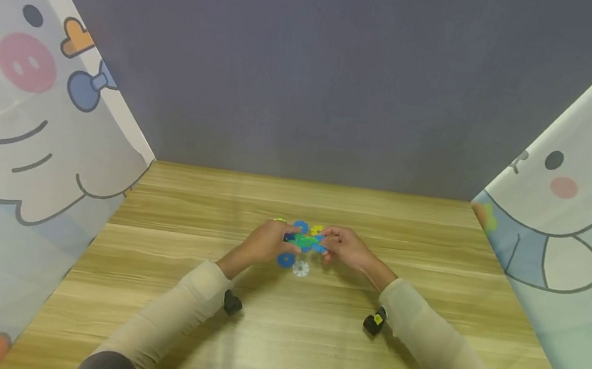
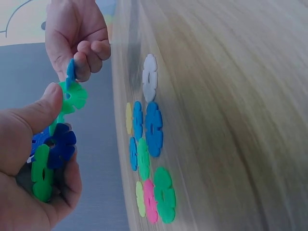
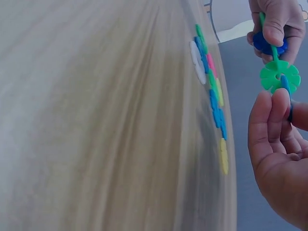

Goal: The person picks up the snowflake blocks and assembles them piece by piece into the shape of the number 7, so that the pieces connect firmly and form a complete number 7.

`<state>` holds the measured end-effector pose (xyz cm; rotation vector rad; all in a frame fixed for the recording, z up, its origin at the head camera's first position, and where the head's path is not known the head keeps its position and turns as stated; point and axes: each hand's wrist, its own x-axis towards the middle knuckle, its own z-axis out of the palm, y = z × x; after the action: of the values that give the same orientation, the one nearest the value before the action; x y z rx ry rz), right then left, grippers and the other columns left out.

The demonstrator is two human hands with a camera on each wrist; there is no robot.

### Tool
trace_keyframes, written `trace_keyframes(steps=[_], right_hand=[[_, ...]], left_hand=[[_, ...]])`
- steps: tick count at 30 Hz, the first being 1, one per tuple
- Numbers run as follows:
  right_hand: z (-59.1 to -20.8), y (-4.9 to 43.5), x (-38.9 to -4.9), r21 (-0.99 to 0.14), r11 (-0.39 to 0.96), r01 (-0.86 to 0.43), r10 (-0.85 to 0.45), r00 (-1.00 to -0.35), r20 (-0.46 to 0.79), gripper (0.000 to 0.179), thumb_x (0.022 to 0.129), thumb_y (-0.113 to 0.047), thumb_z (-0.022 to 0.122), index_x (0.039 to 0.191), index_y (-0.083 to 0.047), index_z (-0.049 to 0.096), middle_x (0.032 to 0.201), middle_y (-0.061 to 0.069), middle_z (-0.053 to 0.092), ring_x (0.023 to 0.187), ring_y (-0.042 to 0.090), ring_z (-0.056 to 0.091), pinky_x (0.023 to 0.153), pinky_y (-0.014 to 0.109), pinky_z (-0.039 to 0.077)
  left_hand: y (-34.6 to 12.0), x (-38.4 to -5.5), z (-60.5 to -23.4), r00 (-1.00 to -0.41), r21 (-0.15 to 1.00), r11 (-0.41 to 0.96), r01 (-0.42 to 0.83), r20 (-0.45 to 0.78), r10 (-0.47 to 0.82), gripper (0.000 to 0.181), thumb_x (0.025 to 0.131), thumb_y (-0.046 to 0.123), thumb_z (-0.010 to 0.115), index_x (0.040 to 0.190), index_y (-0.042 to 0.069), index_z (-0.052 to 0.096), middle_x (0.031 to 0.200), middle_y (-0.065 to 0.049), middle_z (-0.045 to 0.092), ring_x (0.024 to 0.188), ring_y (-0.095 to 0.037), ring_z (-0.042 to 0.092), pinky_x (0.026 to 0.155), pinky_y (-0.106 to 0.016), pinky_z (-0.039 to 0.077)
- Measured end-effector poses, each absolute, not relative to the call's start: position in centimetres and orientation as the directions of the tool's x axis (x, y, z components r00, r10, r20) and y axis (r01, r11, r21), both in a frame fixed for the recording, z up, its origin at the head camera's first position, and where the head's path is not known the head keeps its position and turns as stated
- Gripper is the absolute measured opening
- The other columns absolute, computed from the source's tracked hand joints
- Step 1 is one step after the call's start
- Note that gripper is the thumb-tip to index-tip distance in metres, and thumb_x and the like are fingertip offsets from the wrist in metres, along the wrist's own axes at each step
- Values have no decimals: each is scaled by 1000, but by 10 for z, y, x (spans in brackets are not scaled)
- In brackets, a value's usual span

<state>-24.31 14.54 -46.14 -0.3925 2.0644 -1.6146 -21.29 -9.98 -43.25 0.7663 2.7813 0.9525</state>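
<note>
Above the table, my left hand (image 1: pixel 266 240) grips a joined cluster of notched plastic snowflake discs. It includes a dark blue disc (image 2: pixel 62 147) and a green disc (image 2: pixel 42 168) down in the palm, plus a lighter green disc (image 3: pixel 267 75) at the outer end. My right hand (image 1: pixel 349 249) pinches a blue disc (image 3: pixel 286 86) between thumb and fingers. That blue disc stands edge-on against the lighter green one, its edge at the notches. Fingers cover part of the cluster in each view.
On the wood-grain table (image 1: pixel 289 342) below lie loose discs: a white one (image 2: pixel 148 62), several blue ones including a larger blue disc (image 2: pixel 153 113), a pink one (image 2: pixel 150 202), a green one (image 2: pixel 163 180) and yellow ones. A grey panel (image 1: pixel 307 88) rises behind; printed cartoon panels flank both sides.
</note>
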Motion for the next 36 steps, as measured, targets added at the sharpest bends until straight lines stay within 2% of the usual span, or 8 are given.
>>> trace_keyframes(steps=[3,6,10,14,19,24,28,36], right_hand=[[-459,147,-243,-956,286,61,-498,-843,-203,28,105,-5,52,129,9,55,91,16,68,69,13,66,74,34,63],[-456,148,-244,-947,317,49,-486,-849,-206,29,105,-9,52,129,6,57,92,16,67,69,13,64,75,33,62],[-454,150,-246,-937,347,46,-468,-857,-216,30,106,-14,51,130,3,58,93,13,66,71,14,63,75,33,60],[-451,152,-248,-930,365,50,-462,-857,-227,32,107,-15,49,132,3,59,92,11,65,72,15,61,74,33,59],[-449,151,-249,-921,386,48,-468,-850,-241,30,107,-16,50,130,1,61,88,4,64,72,14,58,72,31,58],[-449,151,-251,-917,398,27,-487,-841,-236,30,108,-18,52,130,0,62,86,1,63,69,12,56,72,32,57],[-448,150,-253,-914,406,-2,-498,-839,-220,28,107,-20,54,125,-2,65,80,0,59,68,13,54,73,35,57],[-443,144,-252,-909,414,-39,-521,-829,-202,26,107,-17,54,123,-1,65,83,3,61,69,13,55,72,35,57]], left_hand=[[-100,-213,-432,-868,614,667,422,60,494,55,88,22,80,135,-2,63,117,-17,75,51,-8,34,54,-18,45],[-100,-212,-431,-869,628,661,410,47,493,57,89,24,80,136,-2,62,123,-18,73,58,-6,49,64,-20,55],[-102,-213,-430,-864,673,637,376,5,504,55,96,32,72,139,0,60,131,-18,69,93,-18,71,88,-36,62],[-105,-214,-433,-855,730,610,309,-69,515,49,105,41,56,139,6,62,131,-12,70,116,-28,68,100,-46,57],[-107,-215,-439,-867,769,602,214,-135,480,46,108,44,47,136,11,64,122,-4,71,106,-23,68,97,-45,57],[-107,-214,-439,-881,799,589,125,-183,436,39,108,42,49,129,16,69,124,-4,71,111,-23,68,100,-46,56],[-108,-214,-439,-867,856,515,39,-228,444,33,106,39,54,120,16,72,117,-4,72,100,-22,72,95,-44,59],[-103,-217,-442,-852,876,482,-20,-267,450,34,103,35,61,129,15,69,109,-4,71,90,-18,69,86,-38,61]])
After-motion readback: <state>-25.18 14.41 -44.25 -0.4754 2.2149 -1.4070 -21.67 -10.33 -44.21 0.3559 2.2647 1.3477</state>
